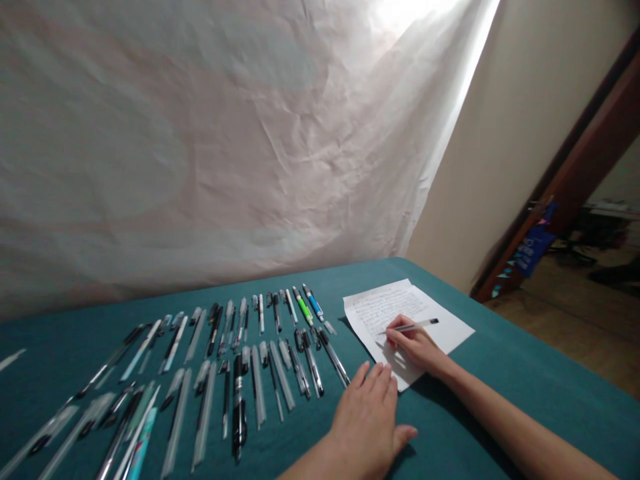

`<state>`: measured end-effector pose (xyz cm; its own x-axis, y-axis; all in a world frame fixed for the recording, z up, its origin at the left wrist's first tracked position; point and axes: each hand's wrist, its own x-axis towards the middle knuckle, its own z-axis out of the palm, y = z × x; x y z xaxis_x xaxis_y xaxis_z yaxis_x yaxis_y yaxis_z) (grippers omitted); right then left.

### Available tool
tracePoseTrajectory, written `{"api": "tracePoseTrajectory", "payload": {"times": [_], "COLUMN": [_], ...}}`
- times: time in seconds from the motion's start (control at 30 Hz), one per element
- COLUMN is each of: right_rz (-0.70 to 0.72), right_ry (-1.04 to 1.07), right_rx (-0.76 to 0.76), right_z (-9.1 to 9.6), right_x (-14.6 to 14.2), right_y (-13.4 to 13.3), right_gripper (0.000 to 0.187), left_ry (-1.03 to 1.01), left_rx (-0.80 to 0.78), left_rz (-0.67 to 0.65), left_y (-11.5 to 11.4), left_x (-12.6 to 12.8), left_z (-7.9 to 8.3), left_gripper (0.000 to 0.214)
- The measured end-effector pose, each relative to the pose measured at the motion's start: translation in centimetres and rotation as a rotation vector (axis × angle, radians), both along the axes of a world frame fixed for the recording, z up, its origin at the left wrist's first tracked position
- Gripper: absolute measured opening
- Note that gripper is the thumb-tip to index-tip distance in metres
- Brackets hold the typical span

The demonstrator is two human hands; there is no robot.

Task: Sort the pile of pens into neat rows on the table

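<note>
Between the fingers of my right hand is a slim pen with a clear barrel and a black end. Its tip meets a sheet of white paper covered in lines of small handwriting, too small to read. A second sheet seems to lie under it. My left hand rests palm down with fingers stretched out, its fingertips by the paper's near left corner. Left of that hand lie rows of pens, the closest being a clear pen with dark parts.
Several pens and loose caps cover the table's left side, among them a green pen, a blue pen and a thick black pen. The teal table meets a hanging pale sheet behind. A doorway with a blue bag stands right.
</note>
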<state>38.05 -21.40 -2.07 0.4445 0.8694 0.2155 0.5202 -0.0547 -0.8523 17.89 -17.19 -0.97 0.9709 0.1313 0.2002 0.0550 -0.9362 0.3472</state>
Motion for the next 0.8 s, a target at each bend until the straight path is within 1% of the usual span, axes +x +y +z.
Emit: {"api": "tracePoseTrajectory", "payload": {"times": [0.2,0.43,0.7,0.8], "right_rz": [-0.022,-0.036,0.001,0.025], "right_ry": [-0.081,-0.150,-0.197,-0.219], "right_rx": [-0.020,-0.003,0.031,0.044], "right_z": [-0.42,-0.60,-0.70,-0.68], "right_x": [-0.29,-0.35,-0.34,-0.47], "right_y": [-0.33,-0.62,-0.75,-0.78], "right_gripper": [0.020,0.018,0.015,0.014], "left_ry": [0.008,-0.008,0.044,0.048], "left_rx": [-0.042,-0.026,-0.028,-0.034], "left_rz": [0.012,0.036,0.033,0.035], "left_y": [0.05,-0.16,-0.18,-0.19], "left_x": [-0.20,-0.25,-0.38,-0.37], "left_z": [-0.36,-0.65,-0.04,-0.05], "left_gripper": [0.066,0.065,0.066,0.067]}}
